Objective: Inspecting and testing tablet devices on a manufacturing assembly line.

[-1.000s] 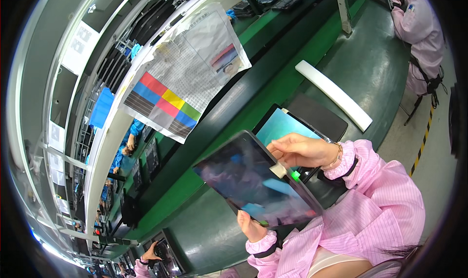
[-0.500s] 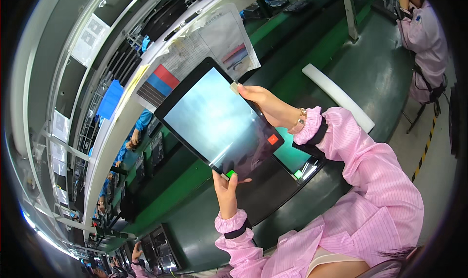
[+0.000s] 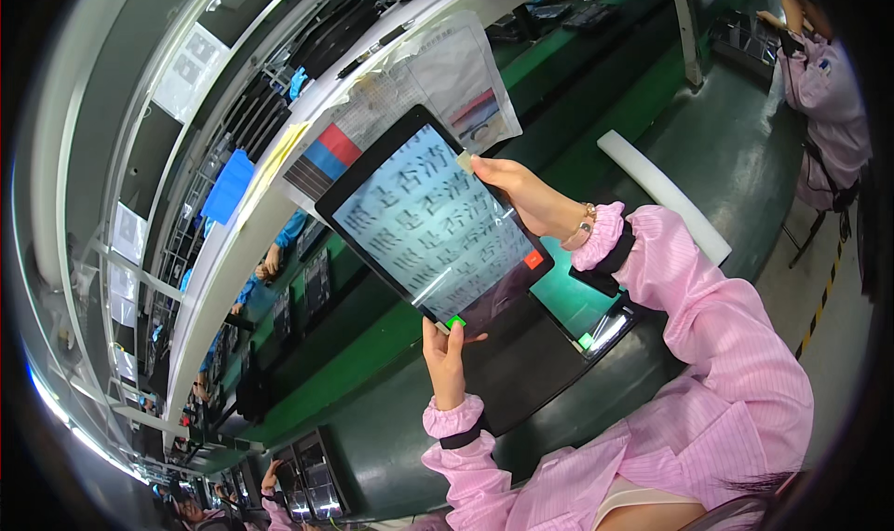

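Note:
A black-framed tablet [image 3: 433, 219] is held up at a tilt in the middle of the view, its lit screen filled with rows of dark characters. A small red sticker and a small green one sit near its lower end. My left hand [image 3: 446, 368] pinches the bottom corner by the green sticker. Along the upper right edge my right hand [image 3: 526, 194] grips it, thumb by a small pale tab. Beneath and to the right, a second screen [image 3: 579, 298] glows green on the bench, partly hidden by the held tablet and my right arm.
A white foam strip [image 3: 663, 196] lies on the dark green bench [image 3: 745, 149]. Printed sheets [image 3: 456, 74] hang behind the tablet. A blue bin [image 3: 223, 186] stands on the left shelving. Co-workers sit along the line, one in a pink sleeve [image 3: 824, 102] at the far right.
The tablet's screen has switched from a plain pale blue-white glow to rows of dark characters. Both hands keep their hold; the whole view has shifted slightly.

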The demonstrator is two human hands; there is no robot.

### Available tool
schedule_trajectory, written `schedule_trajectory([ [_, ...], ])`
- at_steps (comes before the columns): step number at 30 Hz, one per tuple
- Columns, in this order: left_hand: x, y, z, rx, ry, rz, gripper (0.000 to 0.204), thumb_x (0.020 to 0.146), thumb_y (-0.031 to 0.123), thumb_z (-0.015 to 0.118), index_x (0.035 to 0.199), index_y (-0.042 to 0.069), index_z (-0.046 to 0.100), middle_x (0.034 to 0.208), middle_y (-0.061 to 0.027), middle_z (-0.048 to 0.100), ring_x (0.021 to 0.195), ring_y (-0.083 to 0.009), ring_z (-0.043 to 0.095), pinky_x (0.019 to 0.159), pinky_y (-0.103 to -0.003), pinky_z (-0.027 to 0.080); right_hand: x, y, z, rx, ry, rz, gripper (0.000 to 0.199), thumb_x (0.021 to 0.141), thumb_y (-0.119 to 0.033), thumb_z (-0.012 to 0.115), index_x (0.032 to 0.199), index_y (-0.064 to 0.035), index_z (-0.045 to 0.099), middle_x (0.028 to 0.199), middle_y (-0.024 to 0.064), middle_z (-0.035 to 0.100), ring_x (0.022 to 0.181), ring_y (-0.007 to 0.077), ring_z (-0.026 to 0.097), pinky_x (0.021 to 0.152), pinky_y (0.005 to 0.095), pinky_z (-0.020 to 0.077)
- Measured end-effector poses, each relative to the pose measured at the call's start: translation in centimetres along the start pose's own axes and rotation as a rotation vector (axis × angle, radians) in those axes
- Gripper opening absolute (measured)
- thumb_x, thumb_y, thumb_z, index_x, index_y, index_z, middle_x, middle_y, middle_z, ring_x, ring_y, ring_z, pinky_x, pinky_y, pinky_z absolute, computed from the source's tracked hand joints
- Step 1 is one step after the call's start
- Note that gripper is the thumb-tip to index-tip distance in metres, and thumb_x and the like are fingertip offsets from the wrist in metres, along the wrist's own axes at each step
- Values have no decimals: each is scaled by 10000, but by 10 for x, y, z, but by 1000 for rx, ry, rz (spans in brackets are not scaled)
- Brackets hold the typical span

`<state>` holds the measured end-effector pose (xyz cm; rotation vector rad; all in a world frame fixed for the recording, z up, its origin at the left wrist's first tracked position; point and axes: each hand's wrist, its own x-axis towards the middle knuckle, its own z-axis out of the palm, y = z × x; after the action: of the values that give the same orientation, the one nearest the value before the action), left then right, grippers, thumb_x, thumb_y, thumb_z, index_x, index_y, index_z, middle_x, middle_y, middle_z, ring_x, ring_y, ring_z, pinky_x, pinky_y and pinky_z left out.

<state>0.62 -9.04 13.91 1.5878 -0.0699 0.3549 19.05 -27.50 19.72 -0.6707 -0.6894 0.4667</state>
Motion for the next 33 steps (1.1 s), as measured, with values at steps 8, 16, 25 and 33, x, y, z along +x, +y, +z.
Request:
schedule_trajectory([
  [8,14,32,17,-43,303,251,496,951,118,558,1373,-19,336,1074,-67,563,908,-96,510,833,-222,370,-29,-5,10,-94,49,-17,458,1013,-359,463,1298,-7,530,1233,32,589,1107,87,535,951,258,433],
  [16,29,48,19,54,492,192,478,981,224,541,1351,-23,365,1079,-88,596,983,-114,516,906,-254,364,-50,0,9,-82,57,-2,425,1010,-367,476,1238,-19,559,1188,3,586,1101,63,507,967,249,396],
  [25,11,44,25,72,400,244,581,992,181,488,1469,1,209,1326,-166,489,1111,-177,508,959,-306,384,-61,-8,17,-96,66,-17,421,1010,-351,481,1256,-17,554,1218,5,574,1118,71,507,982,250,384],
  [33,-72,11,38,-53,11,104,925,924,123,569,1508,138,-148,1395,-260,376,1041,-326,628,755,-357,547,-79,-22,37,-140,155,-97,437,1007,-340,491,1280,-2,541,1238,11,577,1159,75,476,1023,252,335],
])
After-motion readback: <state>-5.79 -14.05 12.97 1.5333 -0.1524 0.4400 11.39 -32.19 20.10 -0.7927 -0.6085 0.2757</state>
